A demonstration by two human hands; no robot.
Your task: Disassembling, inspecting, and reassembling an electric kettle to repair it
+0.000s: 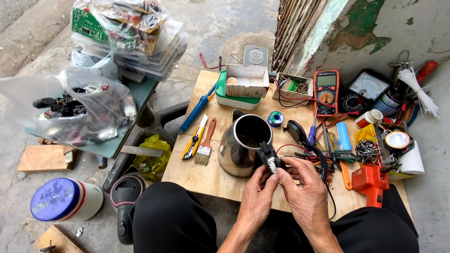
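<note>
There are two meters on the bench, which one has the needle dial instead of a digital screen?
The black meter farther right, by the wall, has a white needle-scale face. The orange-edged meter beside it has a digital screen above a round selector.

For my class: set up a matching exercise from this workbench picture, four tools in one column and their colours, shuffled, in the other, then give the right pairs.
Things:
1. soldering iron
2. paintbrush
3. utility knife
4. kettle

Colours:
A. shiny silver metal
B. yellow and black
C. blue
D. reddish-brown handle, pale bristles

Pairs: 1-C, 2-D, 3-B, 4-A
</note>
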